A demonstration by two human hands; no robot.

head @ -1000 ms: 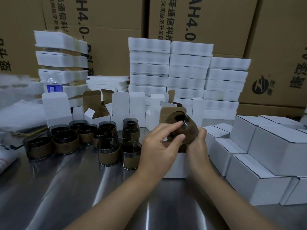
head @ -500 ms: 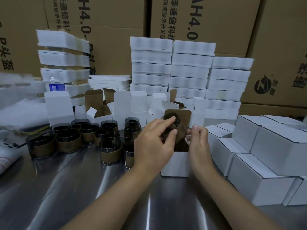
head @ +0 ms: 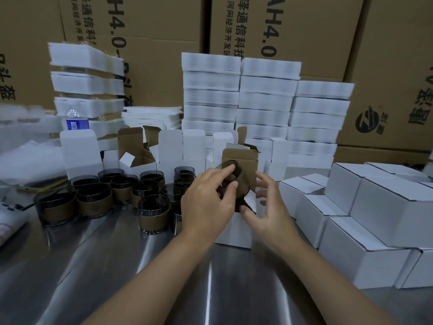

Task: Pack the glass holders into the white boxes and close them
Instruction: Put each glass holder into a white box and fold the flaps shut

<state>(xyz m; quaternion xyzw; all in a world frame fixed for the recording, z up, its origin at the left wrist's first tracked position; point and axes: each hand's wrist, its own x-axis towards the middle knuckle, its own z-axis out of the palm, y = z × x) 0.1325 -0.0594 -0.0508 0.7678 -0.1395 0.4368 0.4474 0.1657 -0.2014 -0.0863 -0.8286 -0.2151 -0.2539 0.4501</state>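
brown cartons stacked behind the worktop [head: 93, 266] carry black print turned sideways: the centre carton [head: 304, 31] reads "ah4.0" in large type beside a column of chinese characters, 泽通信科技, with a smaller line, 河间经济开发区, alongside; the left carton [head: 159, 24] shows "h4.0-" and 泽通信科, partly hidden by white stacks; the right carton [head: 393, 66] bears a round black logo [head: 366, 121] with a z-like stroke, and large characters at the frame edge too cropped to read; a bottle [head: 77, 124] wears a blue label, its print illegible
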